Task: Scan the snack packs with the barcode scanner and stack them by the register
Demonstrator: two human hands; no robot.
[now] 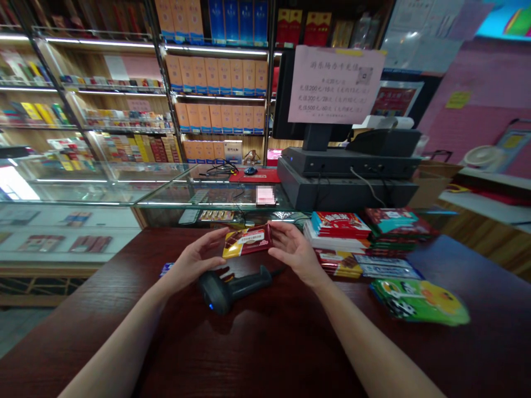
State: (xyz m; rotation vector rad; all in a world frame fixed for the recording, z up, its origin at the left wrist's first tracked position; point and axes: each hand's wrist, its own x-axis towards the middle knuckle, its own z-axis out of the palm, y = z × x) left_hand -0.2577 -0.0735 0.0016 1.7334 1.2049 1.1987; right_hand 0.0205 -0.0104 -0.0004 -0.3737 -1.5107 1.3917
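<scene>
A flat chocolate bar in a dark red and yellow wrapper is held up above the dark wooden counter. My left hand grips its left end between thumb and fingers. At the bar's right end, my right hand has its thumb and fingers closed on the edge. A black handheld barcode scanner lies on its side just below the bar, a blue light glowing on it. Partly hidden beside my left hand is a small blue packet.
Stacked red and white boxes, more chocolate bars and blue-white packets lie at right. Nearer is a green cartoon-printed pack. Behind stand a glass display case and a cash register with monitor.
</scene>
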